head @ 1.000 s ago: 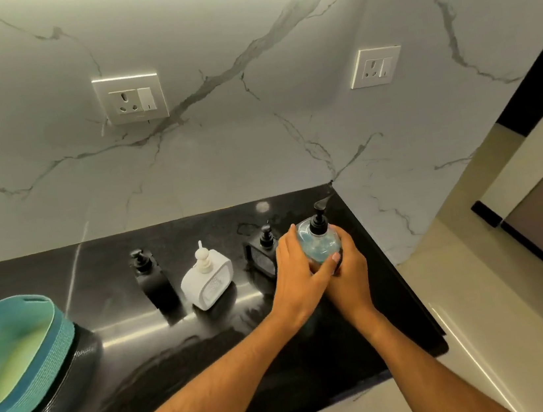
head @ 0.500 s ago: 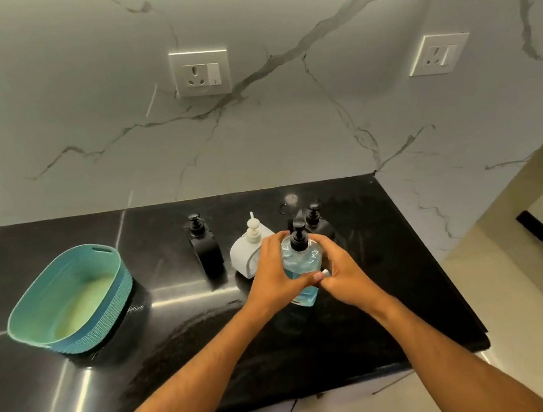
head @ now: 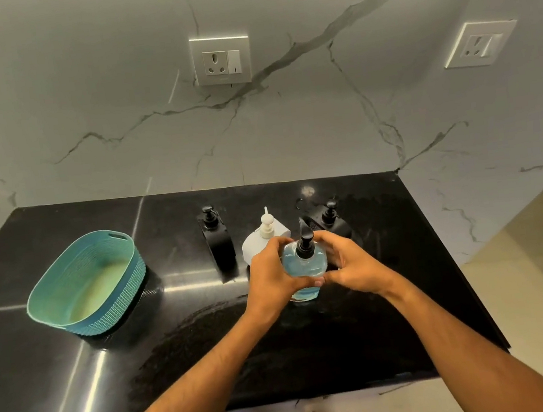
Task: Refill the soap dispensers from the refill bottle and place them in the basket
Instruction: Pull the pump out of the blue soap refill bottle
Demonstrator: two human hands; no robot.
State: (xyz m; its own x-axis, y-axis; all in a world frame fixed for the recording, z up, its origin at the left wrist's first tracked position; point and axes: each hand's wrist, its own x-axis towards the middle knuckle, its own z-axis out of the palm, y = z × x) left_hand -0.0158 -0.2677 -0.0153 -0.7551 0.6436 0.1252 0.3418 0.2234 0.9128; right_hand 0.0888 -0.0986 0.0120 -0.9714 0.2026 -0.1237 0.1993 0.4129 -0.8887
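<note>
Since half second ago: refill bottle (head: 304, 263) drawn nearer body, away from dispenser row; both hands kept around it. Left hand (head: 272, 275) wraps bottle's 9 o'clock side, right hand (head: 350, 266) its 3 o'clock side, thumbs meeting in front. Black pump (head: 305, 244) still on. Bottle near counter (head: 395, 293) centre; basket (head: 84, 286) at 9 o'clock; three dispensers at 12 o'clock: black (head: 217, 239), white (head: 264, 238), black (head: 332, 220). Advice: steady body with one hand, twist pump collar with other, keep upright.

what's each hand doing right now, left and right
Left hand: curled round the blue soap bottle.
Right hand: gripping the same bottle.
</note>
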